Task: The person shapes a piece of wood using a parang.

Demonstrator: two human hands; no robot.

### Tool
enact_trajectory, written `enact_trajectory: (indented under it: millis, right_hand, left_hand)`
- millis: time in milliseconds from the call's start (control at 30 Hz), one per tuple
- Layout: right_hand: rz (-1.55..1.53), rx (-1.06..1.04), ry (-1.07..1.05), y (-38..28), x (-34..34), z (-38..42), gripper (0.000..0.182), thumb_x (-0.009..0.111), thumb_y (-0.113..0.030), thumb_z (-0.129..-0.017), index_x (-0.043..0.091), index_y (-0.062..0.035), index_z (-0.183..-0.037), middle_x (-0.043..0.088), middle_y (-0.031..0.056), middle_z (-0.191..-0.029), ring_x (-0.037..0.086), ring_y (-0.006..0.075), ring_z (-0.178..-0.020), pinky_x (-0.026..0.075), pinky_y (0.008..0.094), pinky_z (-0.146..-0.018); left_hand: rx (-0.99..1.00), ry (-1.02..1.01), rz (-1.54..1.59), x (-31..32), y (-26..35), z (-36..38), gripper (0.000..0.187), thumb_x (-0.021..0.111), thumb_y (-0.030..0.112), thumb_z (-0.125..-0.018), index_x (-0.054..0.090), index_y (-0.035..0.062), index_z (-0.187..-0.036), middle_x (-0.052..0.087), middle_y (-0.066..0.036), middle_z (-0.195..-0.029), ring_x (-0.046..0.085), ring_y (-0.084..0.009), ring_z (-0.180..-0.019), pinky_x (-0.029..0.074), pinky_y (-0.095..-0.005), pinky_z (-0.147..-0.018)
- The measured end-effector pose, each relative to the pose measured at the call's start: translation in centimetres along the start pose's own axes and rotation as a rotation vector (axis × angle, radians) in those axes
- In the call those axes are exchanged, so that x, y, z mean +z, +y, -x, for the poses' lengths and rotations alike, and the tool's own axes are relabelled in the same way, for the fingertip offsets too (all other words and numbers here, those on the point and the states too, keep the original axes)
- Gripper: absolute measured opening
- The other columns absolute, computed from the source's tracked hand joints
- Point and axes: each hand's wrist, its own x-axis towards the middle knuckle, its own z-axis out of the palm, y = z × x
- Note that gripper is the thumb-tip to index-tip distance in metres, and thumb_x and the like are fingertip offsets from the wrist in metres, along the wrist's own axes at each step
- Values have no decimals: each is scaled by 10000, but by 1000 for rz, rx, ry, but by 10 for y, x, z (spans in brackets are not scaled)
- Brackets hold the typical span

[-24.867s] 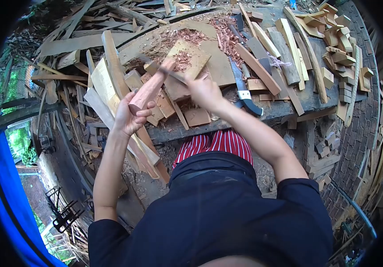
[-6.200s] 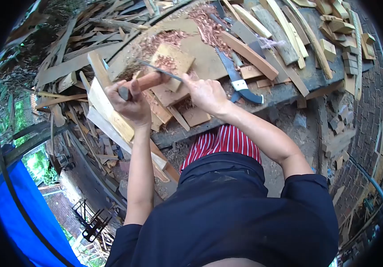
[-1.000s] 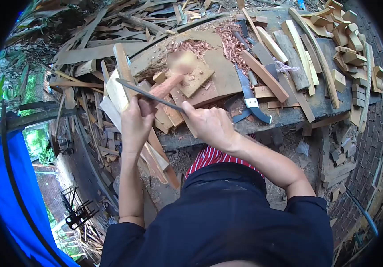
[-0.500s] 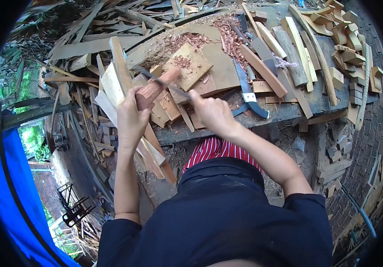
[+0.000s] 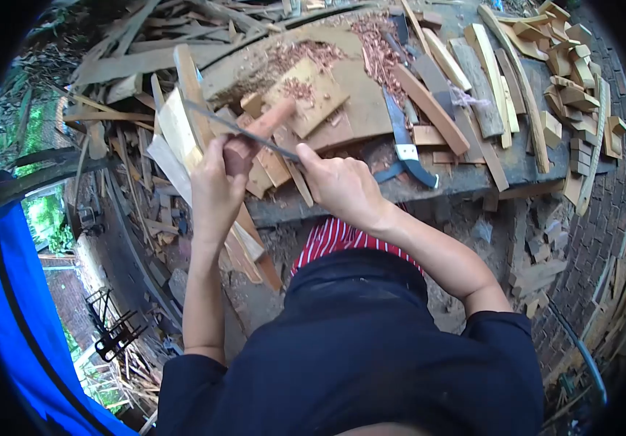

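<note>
My left hand (image 5: 215, 192) is closed around the thick near end of a reddish piece of shaped wood (image 5: 277, 118). The wood's narrower far end rests against a square board (image 5: 324, 94) strewn with shavings. In my right hand (image 5: 346, 185) is the near end of a long, dark, narrow file (image 5: 269, 144). Its blade slants up to the left and crosses over the reddish wood, just beyond my left fingers. Most of the file's grip is hidden inside my right fist.
On the workbench, a machete (image 5: 404, 145) with a white-and-black handle lies right of my right hand. Reddish shavings (image 5: 378, 54), several wooden strips (image 5: 433, 109) and stacked cut blocks (image 5: 578, 94) lie farther right. Scrap wood (image 5: 131, 58) is heaped at the back left; a blue tarp (image 5: 26, 305) hangs left.
My right hand has shifted slightly left and toward me, and the file now reaches farther up-left across the wood. My left hand still grips the wood in nearly the same place.
</note>
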Motion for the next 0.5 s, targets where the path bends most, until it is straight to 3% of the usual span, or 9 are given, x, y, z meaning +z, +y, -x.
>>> enact_trajectory:
  millis: [167,333,400,500]
  right_hand:
    - [-16,-63,-21,-5,6,-16,314,512,-99,-847,474,-39,-1153,600,180,-578,623,358,-534,478,483,-459]
    - [43,-73,-74,-16,5,-17,260,495,-74,-828,493,-79,-1088,625,160,-594,656,341,-570,514,460,-477]
    - [71,32,-60,7,12,-20,238,497,-79,-828,494,-79,-1066,630,157,-603,661,343,-585,518,465,-481]
    - [116,70,-27,40,25,-29,196,501,-129,-866,482,-86,-1056,626,175,-618,649,352,-585,504,476,-473]
  left_hand:
    - [-157,-78,69,-8,-11,-1,312,659,36,-774,553,-48,-1056,649,-223,-849,664,-361,-808,506,-370,-698]
    - [-81,-32,112,-2,-18,9,361,670,39,-770,547,-35,-1101,656,-208,-829,678,-330,-788,515,-356,-707]
    - [-86,-45,39,-2,-9,10,389,650,-5,-755,526,-38,-1122,632,-245,-956,626,-405,-906,505,-416,-765]
    - [-54,-20,54,1,-13,8,428,642,-29,-734,513,-37,-1142,621,-254,-981,615,-413,-925,494,-429,-776]
